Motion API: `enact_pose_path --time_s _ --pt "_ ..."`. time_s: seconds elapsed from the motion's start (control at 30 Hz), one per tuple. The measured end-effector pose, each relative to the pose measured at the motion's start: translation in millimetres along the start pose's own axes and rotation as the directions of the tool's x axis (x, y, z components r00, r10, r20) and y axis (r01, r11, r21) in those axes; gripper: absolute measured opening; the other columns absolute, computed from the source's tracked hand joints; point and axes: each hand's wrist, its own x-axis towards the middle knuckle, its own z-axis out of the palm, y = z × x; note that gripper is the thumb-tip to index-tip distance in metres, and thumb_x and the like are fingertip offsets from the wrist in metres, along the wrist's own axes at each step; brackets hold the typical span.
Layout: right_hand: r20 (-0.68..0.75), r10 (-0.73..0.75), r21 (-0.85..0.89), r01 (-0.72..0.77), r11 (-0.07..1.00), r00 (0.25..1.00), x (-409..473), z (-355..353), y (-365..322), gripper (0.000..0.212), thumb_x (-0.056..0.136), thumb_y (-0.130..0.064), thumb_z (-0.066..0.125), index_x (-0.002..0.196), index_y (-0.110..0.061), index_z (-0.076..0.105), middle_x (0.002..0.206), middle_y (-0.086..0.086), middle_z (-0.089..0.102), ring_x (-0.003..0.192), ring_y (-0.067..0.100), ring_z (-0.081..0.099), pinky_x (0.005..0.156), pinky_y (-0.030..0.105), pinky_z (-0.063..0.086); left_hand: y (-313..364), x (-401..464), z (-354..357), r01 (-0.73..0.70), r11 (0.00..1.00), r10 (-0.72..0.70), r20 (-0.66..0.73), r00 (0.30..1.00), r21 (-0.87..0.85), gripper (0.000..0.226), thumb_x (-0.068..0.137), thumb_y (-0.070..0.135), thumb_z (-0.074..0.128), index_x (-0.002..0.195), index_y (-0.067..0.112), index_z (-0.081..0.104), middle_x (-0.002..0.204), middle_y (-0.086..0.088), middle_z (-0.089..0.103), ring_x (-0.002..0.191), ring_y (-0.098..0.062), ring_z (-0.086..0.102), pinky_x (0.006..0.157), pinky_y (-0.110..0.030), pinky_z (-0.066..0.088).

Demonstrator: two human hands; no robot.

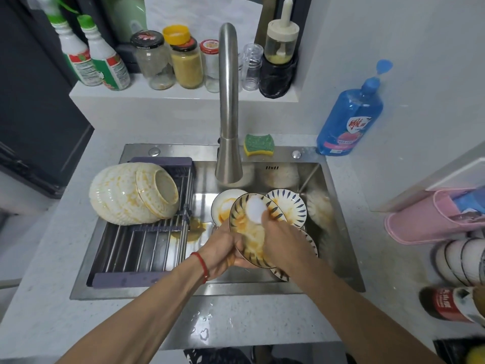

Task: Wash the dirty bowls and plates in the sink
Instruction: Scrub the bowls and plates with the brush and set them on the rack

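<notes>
sink (338, 222): steel basin, centre of frame, your working area; orange-brown residue pooled on its floor just left of the plates
drying rack (141, 248): spans the left half of the sink; most of its bars are bare
big bowls (131, 194): two ribbed cream bowls tipped on their sides at the rack's upper left, one nested in the other; both show orange smears, so I'd judge them soaped at most, not rinsed
faucet (228, 132): upper centre, spout over the basin; can't tell if water is running
soap bottle (349, 114): blue, right of the faucet on the counter
held plate (249, 235): blue-striped rim, tilted toward you above the basin, centre of frame; face streaked with orange sauce and suds, so this one is mid-scrub
other plates (288, 206): at least three more of the same pattern lie in the basin behind and under the held one, all with orange stains; untouched by the look of it
left hand (223, 254): your fingers are curled under the plate's lower left edge, gripping it
right hand (283, 240): fingers closed round a white scrub pad (256, 208), pressing it on the plate's upper face
green sponge (258, 144): idle on the sink's back rim
progress: early; nothing looks clean yet, so you have this plate, the stack and a rinse of everything left
</notes>
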Motion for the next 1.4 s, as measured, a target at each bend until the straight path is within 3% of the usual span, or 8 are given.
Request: enact_pose_path --time_s 0.2,0.33,0.43,0.57,0.7,0.83,0.97,1.4 --pt "-0.021 0.041 -0.045 -0.041 0.998 0.999 7.7 -2.5 5.9 0.066 0.097 -0.005 0.040 0.159 -0.011 0.019 0.115 0.016 0.066 0.100 0.034 0.065 0.071 0.038 0.040 -2.0 -4.5 -4.7 0.006 1.000 -0.006 0.010 1.000 -0.027 0.074 0.075 -0.024 0.029 0.137 0.012 0.050 0.112 -0.021 0.072 0.098 -0.049 0.069 0.082 -0.079 0.051" --pt "0.034 -0.092 -0.004 0.092 0.996 0.995 -12.7 3.3 -22.0 0.066 0.099 -0.009 0.040 0.160 -0.014 0.016 0.120 0.019 0.064 0.109 0.038 0.062 0.075 0.041 0.040 -1.6 -6.2 -11.7 0.012 1.000 -0.012 0.021 1.000 -0.006 0.075 0.074 -0.024 0.028 0.139 0.007 0.047 0.091 -0.016 0.072 0.076 -0.037 0.069 0.072 -0.067 0.060" --pt "-0.036 0.045 -0.042 -0.047 0.998 0.998 4.5 1.7 -12.4 0.065 0.097 -0.005 0.040 0.158 -0.008 0.018 0.117 0.017 0.066 0.104 0.035 0.065 0.071 0.038 0.039 -1.8 -7.2 -15.3 0.019 1.000 -0.019 0.060 0.998 -0.001 0.071 0.075 -0.023 0.028 0.137 0.006 0.049 0.113 -0.023 0.073 0.096 -0.049 0.071 0.077 -0.071 0.057" --pt "0.052 -0.119 0.051 0.117 0.992 0.992 -14.4 4.8 -33.7 0.069 0.099 -0.010 0.047 0.160 -0.015 0.015 0.118 0.016 0.065 0.108 0.036 0.063 0.075 0.038 0.040 4.7 -10.3 -20.8 0.019 0.999 -0.021 0.066 0.998 0.033 0.062 0.074 -0.023 0.028 0.129 -0.005 0.051 0.084 -0.017 0.071 0.069 -0.033 0.070 0.091 -0.077 0.049" --pt "-0.014 -0.030 -0.040 0.030 0.999 0.999 0.7 0.9 -7.7 0.070 0.097 -0.007 0.045 0.160 -0.014 0.015 0.114 0.013 0.066 0.102 0.032 0.065 0.072 0.037 0.038 7.9 -12.5 -25.5 0.046 0.998 -0.050 0.111 0.993 0.043 0.069 0.074 -0.019 0.032 0.136 0.003 0.051 0.118 -0.026 0.072 0.101 -0.052 0.070 0.080 -0.067 0.059" --pt "0.066 -0.193 -0.003 0.194 0.981 0.979 -28.1 2.3 -31.2 0.071 0.100 -0.013 0.046 0.161 -0.018 0.011 0.114 0.012 0.064 0.104 0.032 0.062 0.072 0.038 0.040 6.0 -10.6 -27.2 0.045 0.998 -0.042 0.086 0.995 -0.034 0.067 0.077 -0.022 0.030 0.140 -0.003 0.045 0.103 -0.022 0.072 0.083 -0.040 0.073 0.079 -0.067 0.058" --pt "0.019 -0.068 -0.060 0.069 0.996 0.998 -22.0 -1.2 -7.4 0.065 0.101 -0.014 0.044 0.159 -0.013 0.015 0.120 0.013 0.064 0.097 0.031 0.065 0.070 0.037 0.039 3.8 -7.7 -31.9 0.008 0.996 -0.002 0.068 0.998 -0.084 0.078 0.073 -0.021 0.035 0.144 0.009 0.045 0.132 -0.027 0.066 0.111 -0.051 0.068 0.074 -0.065 0.061" --pt "0.152 -0.107 -0.071 0.119 0.990 0.983 -52.9 25.8 -4.5 0.069 0.101 -0.012 0.046 0.161 -0.015 0.012 0.107 0.010 0.065 0.087 0.025 0.064 0.071 0.040 0.050 15.6 -10.0 -29.7 -0.080 0.997 0.080 -0.076 0.994 0.006 0.085 0.077 -0.026 0.034 0.147 0.022 0.042 0.126 -0.017 0.060 0.090 -0.025 0.068 0.064 -0.049 0.062"
